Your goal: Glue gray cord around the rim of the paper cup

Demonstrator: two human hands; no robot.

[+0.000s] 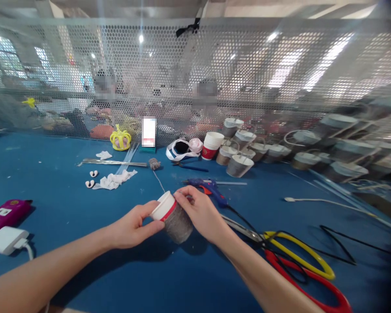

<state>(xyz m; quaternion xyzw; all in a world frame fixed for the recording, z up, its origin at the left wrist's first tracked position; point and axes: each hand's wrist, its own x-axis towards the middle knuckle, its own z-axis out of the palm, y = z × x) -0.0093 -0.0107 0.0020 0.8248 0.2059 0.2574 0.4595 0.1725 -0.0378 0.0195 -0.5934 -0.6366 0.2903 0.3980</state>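
A white paper cup (166,205) with a red band is tilted above the table, its lower part wrapped in grey yarn (179,225). My left hand (135,224) is closed on its rim end, thumb along the near side and fingers at the far side. My right hand (198,208) is closed at the cup's right side, fingertips pressed near the red band; whether yarn lies between them is hidden. From a small grey yarn ball (154,164) farther back, a strand runs down behind the cup's rim.
Right of my hands lie a blue glue gun (215,191) and large scissors (299,254) with a black cord across them. Several wrapped cups (240,166) stand at the back right. A phone (149,132) and a yellow crown-shaped piece (120,140) stand before the perforated screen (169,56).
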